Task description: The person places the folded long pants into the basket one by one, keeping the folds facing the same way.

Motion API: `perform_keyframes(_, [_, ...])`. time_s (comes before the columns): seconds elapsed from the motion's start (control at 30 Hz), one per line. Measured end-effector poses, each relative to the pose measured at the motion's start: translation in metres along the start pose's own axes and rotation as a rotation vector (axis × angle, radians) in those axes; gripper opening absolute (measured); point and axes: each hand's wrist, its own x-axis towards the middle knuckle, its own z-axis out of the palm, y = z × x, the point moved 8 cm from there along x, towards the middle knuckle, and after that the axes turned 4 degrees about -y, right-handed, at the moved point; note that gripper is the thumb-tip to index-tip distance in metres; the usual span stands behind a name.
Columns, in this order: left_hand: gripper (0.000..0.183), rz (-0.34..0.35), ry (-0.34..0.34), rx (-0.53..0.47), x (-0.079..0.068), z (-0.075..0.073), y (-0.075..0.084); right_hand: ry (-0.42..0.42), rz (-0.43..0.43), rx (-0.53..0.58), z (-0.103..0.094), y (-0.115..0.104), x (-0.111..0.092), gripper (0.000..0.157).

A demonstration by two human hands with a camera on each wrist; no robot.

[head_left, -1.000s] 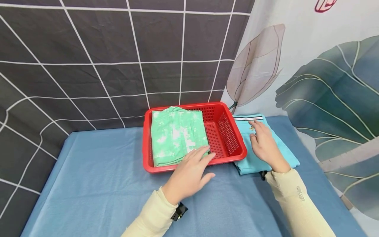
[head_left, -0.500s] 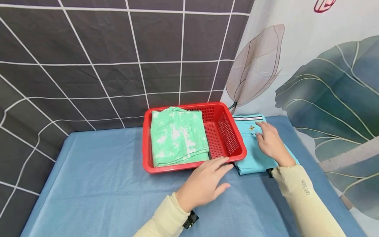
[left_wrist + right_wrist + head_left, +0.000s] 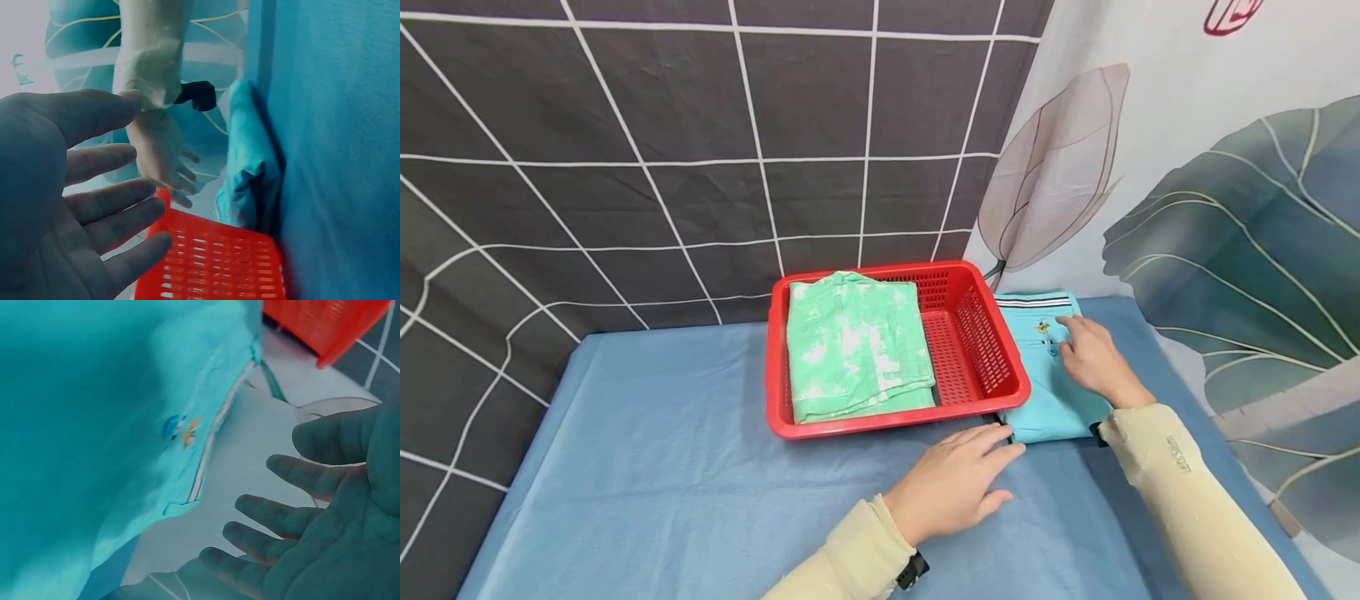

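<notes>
Closest to the camera, a person in cream sleeves (image 3: pixel 853 562) works at a table (image 3: pixel 662 467) spread with blue cloth, a black device strapped at each wrist. The left hand (image 3: pixel 951 483) hangs just in front of a red basket, its fingers straight and parted, holding nothing; a second ago it was over the basket's front rim, and it has since swung right. Its fingertips now point at the near left corner of a folded turquoise garment (image 3: pixel 1048 396); whether they touch it cannot be told. The shift leaves both hands about the same garment, which suggests that the work at this moment centres on it.

Just beyond, the right hand (image 3: pixel 1097 362) hovers over the garment's right side, having edged slightly right. The right wrist view shows its fingers spread wide and apart from the fabric, gripping nothing. The turquoise garment lies flat on the table just beside the basket's right wall, a striped band along its far edge and a small motif below that.

Farther left, the red basket (image 3: pixel 865 424) holds a green-and-white garment (image 3: pixel 857 350), folded in its left part and now free of either hand. Behind stand a dark, white-gridded backdrop (image 3: pixel 700 200) and a leaf-printed curtain (image 3: pixel 1247 250).
</notes>
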Motion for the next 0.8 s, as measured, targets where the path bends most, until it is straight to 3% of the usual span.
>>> perform_keyframes(0.4, [0.061,-0.068,-0.131,-0.001,0.021,0.026,-0.005,-0.145,0.03,-0.106,0.015,0.014,0.018,0.054])
perform_keyframes(0.8, [0.064,-0.114,-0.224,0.036,0.045,0.051,-0.008,-0.266,0.117,-0.104,0.029,0.04,0.037,0.067])
